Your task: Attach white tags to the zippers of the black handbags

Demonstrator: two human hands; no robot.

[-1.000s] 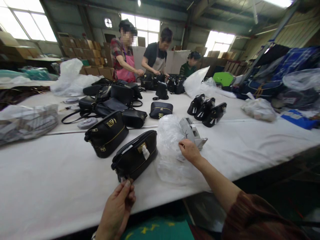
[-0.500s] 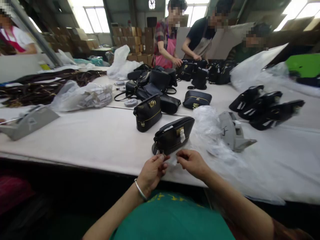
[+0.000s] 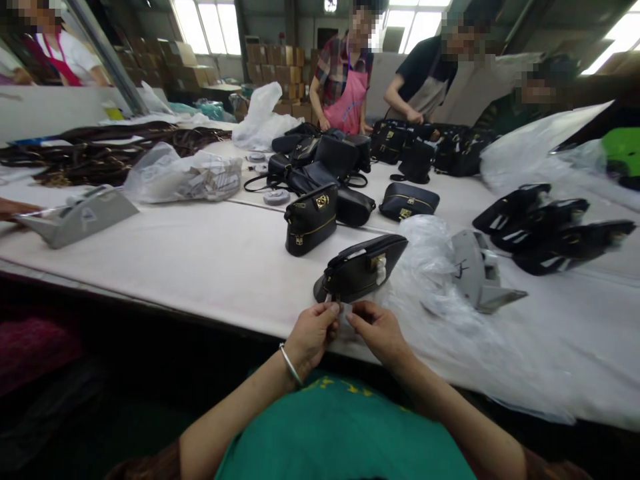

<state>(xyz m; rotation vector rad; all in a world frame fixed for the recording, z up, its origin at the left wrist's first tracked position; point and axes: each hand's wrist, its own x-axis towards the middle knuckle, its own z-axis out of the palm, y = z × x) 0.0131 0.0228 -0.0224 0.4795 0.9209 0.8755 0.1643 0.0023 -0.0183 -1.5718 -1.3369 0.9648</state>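
Observation:
A black handbag [image 3: 363,270] with gold hardware lies on its side at the near edge of the white table [image 3: 200,260]. Just in front of it, my left hand [image 3: 313,332] and my right hand [image 3: 376,327] meet, both pinching a small whitish piece at the bag's near end. What that piece is I cannot make out. A silver bangle sits on my left wrist. A second black handbag [image 3: 311,219] stands upright a little behind. Clear plastic bags [image 3: 430,267] lie to the right of the bag, beside my right hand.
A grey tape dispenser [image 3: 477,272] sits right of the plastic; another grey tape dispenser [image 3: 80,215] lies far left. More black bags [image 3: 550,230] lie right and at the table's middle. Several people work across the table. A plastic bag of tags [image 3: 187,177] and brown straps lie left.
My right hand has left the plastic bag and joined my left hand at the bag's near end. The view has swung left and down, showing the left tape dispenser.

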